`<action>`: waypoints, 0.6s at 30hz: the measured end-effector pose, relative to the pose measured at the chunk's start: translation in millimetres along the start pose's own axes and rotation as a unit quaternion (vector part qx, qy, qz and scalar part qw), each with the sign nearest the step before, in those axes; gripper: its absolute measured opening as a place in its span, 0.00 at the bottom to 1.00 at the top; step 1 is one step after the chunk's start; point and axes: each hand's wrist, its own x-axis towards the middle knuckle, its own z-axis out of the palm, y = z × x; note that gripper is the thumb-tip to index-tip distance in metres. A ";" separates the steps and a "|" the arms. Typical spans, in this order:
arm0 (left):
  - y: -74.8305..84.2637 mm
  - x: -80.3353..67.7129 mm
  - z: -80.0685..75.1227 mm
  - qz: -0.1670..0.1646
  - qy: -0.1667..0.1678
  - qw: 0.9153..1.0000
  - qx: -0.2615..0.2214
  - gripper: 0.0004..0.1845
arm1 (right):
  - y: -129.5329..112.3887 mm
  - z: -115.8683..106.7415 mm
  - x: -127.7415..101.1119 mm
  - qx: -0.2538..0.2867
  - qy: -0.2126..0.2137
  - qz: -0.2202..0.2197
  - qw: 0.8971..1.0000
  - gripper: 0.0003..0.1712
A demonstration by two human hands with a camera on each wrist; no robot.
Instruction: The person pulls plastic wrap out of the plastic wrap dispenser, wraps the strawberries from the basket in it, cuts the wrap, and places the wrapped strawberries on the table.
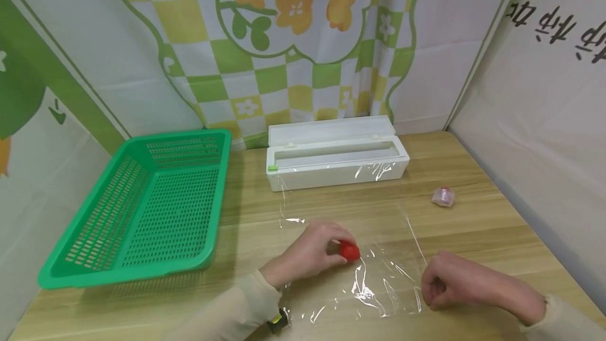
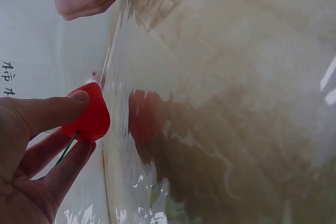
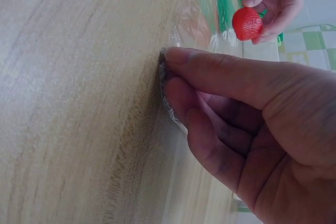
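My left hand (image 1: pixel 314 251) pinches a red strawberry (image 1: pixel 350 251) between thumb and fingers, held close over a sheet of clear plastic wrap (image 1: pixel 364 293). A thin green stem hangs from the strawberry (image 2: pixel 93 114) in the left wrist view, and the wrap mirrors its red colour. At the sheet's near right corner, my right hand (image 1: pixel 456 280) pinches the gathered edge of the wrap (image 3: pixel 170 108) between thumb and forefinger, low by the tabletop. The wrap runs back to a white dispenser box (image 1: pixel 338 175) with its lid raised.
A green plastic basket (image 1: pixel 220 199) stands on the left of the wooden table (image 1: pixel 246 214). Toward the right lies a small pinkish thing in clear wrap (image 1: pixel 443 197). A patterned curtain (image 1: pixel 293 83) hangs behind the table, with pale fabric at both sides.
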 end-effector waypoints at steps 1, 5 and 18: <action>-0.6 0.1 0.5 -0.001 -0.002 1.000 0.002 0.15 | -0.1 0.0 -0.1 -0.001 0.001 -0.002 1.000 0.14; -3.0 0.0 1.8 -0.007 -0.010 1.000 0.002 0.15 | -0.1 0.2 0.0 -0.003 0.002 -0.008 1.000 0.14; -4.9 -0.8 3.9 -0.026 -0.019 0.999 0.005 0.15 | -1.8 -3.3 -1.6 -0.005 -0.005 -0.006 1.000 0.12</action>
